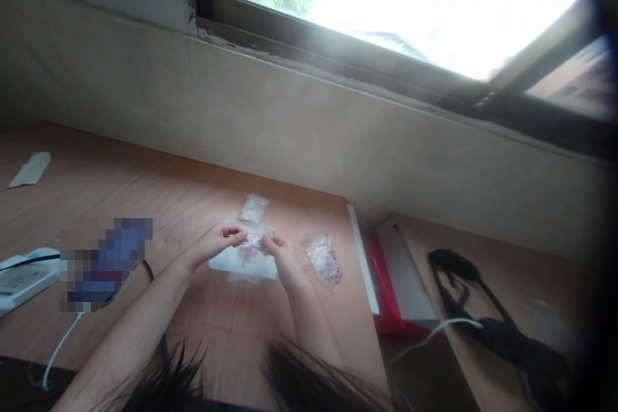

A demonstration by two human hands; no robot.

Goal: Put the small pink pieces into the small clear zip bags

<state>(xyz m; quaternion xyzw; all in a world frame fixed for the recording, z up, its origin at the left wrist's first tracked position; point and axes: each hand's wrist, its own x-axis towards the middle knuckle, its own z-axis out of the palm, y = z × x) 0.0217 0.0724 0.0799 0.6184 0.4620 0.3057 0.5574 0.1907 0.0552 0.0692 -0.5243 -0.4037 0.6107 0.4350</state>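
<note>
My left hand (226, 237) and my right hand (280, 250) are raised close together over the wooden table. Between their pinched fingertips is a small clear plastic bag (253, 240), one edge in each hand. Below them lies a whitish sheet (221, 264), with small pinkish bits on it that are too blurred to name. Just beyond the hands rests a clear plastic bag (253, 207) with pale contents. To the right of my right hand sits another clear bag (322, 259) holding small pinkish pieces.
A phone-like device (110, 257), pixelated, stands at left with a white cable, beside a white box (31, 277). A paper strip (31, 169) lies far left. Past the table's right edge are a red item (383, 277) and a black strap-like object (497, 322). Wall and window rise behind.
</note>
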